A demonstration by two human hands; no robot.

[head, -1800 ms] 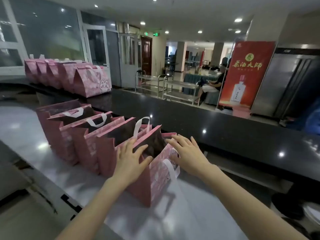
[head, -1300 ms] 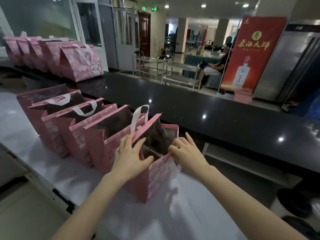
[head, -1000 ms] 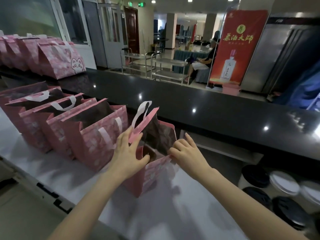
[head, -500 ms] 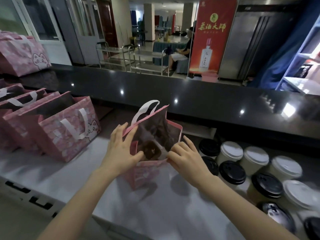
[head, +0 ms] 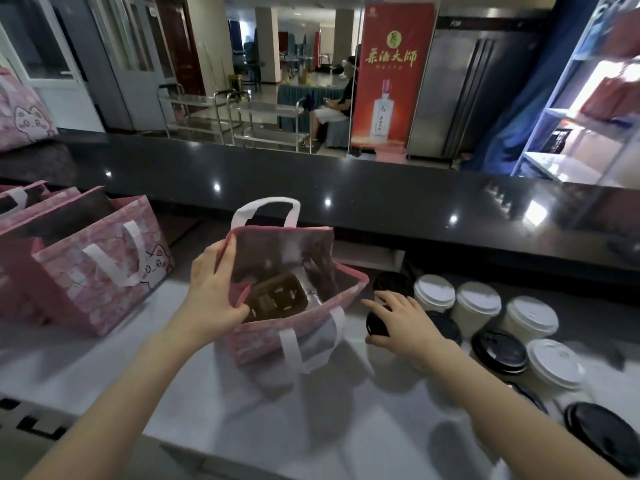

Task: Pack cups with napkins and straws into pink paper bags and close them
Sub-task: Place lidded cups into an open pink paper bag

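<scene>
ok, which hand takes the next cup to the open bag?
Right. The right hand curls round a black-lidded cup beside the open bag; the left hand grips its rim, keeping it open.

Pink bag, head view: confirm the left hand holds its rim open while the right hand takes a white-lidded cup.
Wrong in one respect: the head view shows the right hand gripping a black-lidded cup, not a white-lidded one. The left hand does hold the pink bag open by its rim.

Both forearms are bare. So are the left hand [head: 211, 296], left of the pink bag [head: 259, 337], and the right hand [head: 403, 323].
</scene>
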